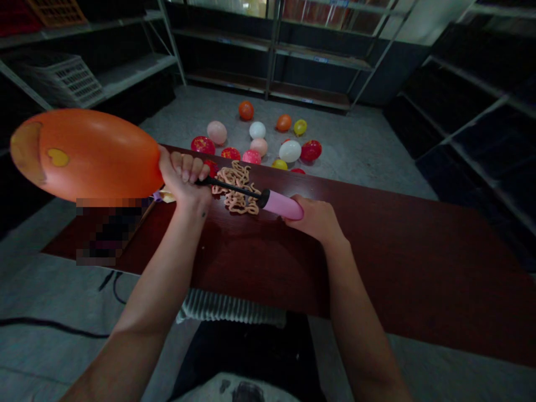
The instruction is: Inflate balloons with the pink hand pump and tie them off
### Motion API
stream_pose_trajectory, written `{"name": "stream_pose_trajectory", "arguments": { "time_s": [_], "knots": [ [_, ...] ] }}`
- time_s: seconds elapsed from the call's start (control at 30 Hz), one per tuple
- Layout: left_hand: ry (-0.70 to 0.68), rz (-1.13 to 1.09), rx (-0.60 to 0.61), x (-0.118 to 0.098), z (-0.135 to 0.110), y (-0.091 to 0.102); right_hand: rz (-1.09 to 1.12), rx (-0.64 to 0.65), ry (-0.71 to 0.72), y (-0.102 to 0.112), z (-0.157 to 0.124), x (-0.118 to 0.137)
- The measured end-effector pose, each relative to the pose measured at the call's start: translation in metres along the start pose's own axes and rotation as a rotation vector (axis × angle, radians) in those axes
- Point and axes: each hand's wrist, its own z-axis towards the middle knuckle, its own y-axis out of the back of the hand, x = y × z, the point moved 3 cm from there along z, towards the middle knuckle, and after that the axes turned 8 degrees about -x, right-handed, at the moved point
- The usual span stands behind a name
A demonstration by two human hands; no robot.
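A large orange balloon (100, 156) with yellow markings is inflated at the left. My left hand (186, 176) is closed around its neck and the tip of a balloon pump, hiding where the two join. From there a black rod runs right into the pump's pink barrel (282, 205). My right hand (316, 219) is wrapped around the far end of that barrel. Beneath the rod, a tangled heap of beige cord-like strands (237, 190) lies on the dark red-brown table (402, 245).
Several inflated balloons (290, 151) in red, pink, white, orange and yellow lie on the floor beyond the table. Metal shelves (228, 39) stand behind and at both sides. A white crate (77, 78) sits on the left shelf. A black cable (54, 324) runs along the floor.
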Motion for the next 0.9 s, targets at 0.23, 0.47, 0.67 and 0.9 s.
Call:
{"name": "stream_pose_trajectory", "arguments": {
  "time_s": [0.23,0.47,0.67,0.9],
  "knots": [
    [0.089,0.101,-0.065,0.026,-0.026,-0.012,0.014,-0.008,0.050,-0.006,0.001,0.025],
    [0.188,0.038,-0.025,0.051,-0.031,-0.007,0.000,-0.104,0.037,-0.021,0.004,0.041],
    [0.153,0.060,-0.109,0.048,-0.019,0.002,-0.058,-0.226,0.069,-0.024,0.007,0.044],
    [0.122,0.010,-0.099,0.043,-0.011,0.005,-0.139,-0.315,0.115,-0.023,0.010,0.045]
  ]
}}
